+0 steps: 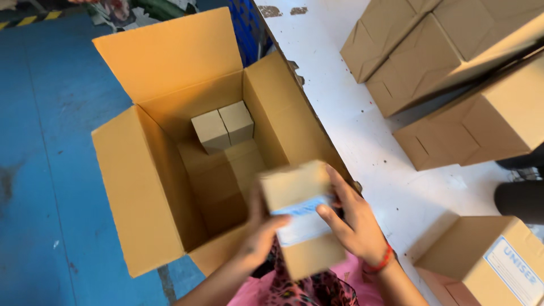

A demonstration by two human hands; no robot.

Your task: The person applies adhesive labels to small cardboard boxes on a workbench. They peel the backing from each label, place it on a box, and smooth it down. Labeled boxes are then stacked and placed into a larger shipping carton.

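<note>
Head view: both hands, left hand [258, 232] and right hand [354, 218], fingers clamped on a small labelled box [300, 218] above the open carton [141, 187]; keeping it level suits the stacked boxes [222, 128] inside.

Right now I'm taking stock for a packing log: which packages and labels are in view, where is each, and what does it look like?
Small box: brown carton held in both hands, left hand, right hand; white-and-blue label on its face.
Large carton: open, tan, on the blue floor.
Two small boxes: side by side inside it.
Stacked cartons: brown, on the white table.
Labelled carton: lower right, white label with blue border.
</note>
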